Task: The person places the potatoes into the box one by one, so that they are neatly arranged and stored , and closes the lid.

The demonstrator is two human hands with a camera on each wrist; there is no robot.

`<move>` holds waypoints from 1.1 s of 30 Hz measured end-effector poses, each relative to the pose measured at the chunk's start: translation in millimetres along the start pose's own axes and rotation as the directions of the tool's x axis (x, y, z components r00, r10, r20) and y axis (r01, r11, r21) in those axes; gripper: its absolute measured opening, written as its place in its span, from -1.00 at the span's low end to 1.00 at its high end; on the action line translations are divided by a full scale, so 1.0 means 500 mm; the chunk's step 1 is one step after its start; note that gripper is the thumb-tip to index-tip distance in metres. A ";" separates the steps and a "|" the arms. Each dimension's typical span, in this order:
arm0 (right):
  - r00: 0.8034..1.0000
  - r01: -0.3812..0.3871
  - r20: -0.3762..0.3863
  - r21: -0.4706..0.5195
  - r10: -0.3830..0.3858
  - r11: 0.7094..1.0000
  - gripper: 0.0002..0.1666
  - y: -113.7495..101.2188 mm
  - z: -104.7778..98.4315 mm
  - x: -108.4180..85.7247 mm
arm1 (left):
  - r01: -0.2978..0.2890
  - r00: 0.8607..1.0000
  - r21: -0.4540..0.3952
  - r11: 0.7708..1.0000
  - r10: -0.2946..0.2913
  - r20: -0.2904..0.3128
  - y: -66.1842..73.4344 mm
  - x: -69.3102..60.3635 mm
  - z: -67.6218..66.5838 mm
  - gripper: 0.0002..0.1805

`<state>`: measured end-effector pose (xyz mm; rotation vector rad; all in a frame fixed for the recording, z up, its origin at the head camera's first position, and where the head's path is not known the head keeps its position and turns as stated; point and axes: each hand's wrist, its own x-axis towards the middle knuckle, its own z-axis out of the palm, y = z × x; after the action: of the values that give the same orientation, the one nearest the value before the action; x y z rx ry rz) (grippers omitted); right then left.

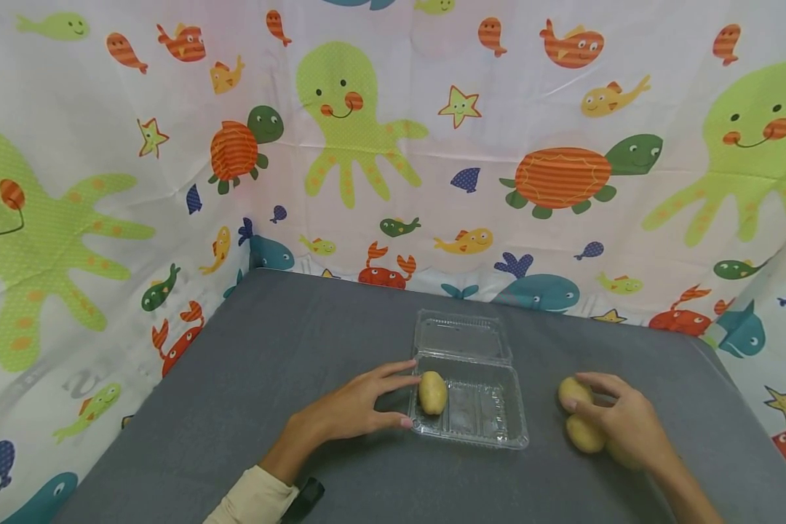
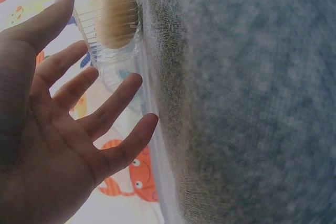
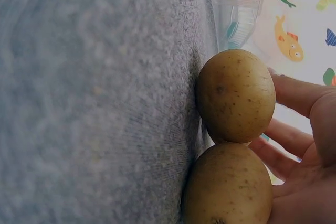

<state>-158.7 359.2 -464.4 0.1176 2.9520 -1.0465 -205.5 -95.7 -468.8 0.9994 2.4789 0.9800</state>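
Note:
A clear plastic container (image 1: 487, 441) lies with its lid (image 1: 461, 336) folded back, and one potato (image 1: 434, 394) (image 2: 118, 17) is inside at its left end. My left hand (image 1: 360, 404) (image 2: 68, 129) is at the container's left side, fingers spread and nearly straight, fingertips at the rim. To the right of the container, my right hand (image 1: 622, 422) (image 3: 310, 140) has thumb and fingers around the far potato (image 1: 571, 389). A second potato (image 1: 586, 435) (image 3: 236, 95) lies just nearer, and a third (image 1: 622, 457) (image 3: 228, 187) is partly under the hand.
The grey cloth-covered table (image 1: 268, 327) surrounds the container. A printed curtain (image 1: 393, 167) with sea animals hangs behind and along both sides. A dark strap (image 1: 304, 501) shows by my left sleeve (image 1: 255, 496).

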 end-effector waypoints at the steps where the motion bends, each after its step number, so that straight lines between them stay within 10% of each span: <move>1: 1.000 0.000 0.001 -0.006 0.000 1.000 -0.14 0.000 -0.001 0.000 | 0.000 1.000 0.000 1.000 0.000 0.000 0.000 0.000 0.000 -0.21; 33: 1.000 -0.022 0.010 -0.083 0.023 0.996 -0.11 0.005 -0.009 0.025 | -0.009 1.000 0.012 1.000 0.009 -0.003 -0.002 0.001 0.001 -0.20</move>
<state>-170.8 364.9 -463.1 0.1438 2.9714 -0.9174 -205.9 -95.8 -469.6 1.0143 2.4873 0.9712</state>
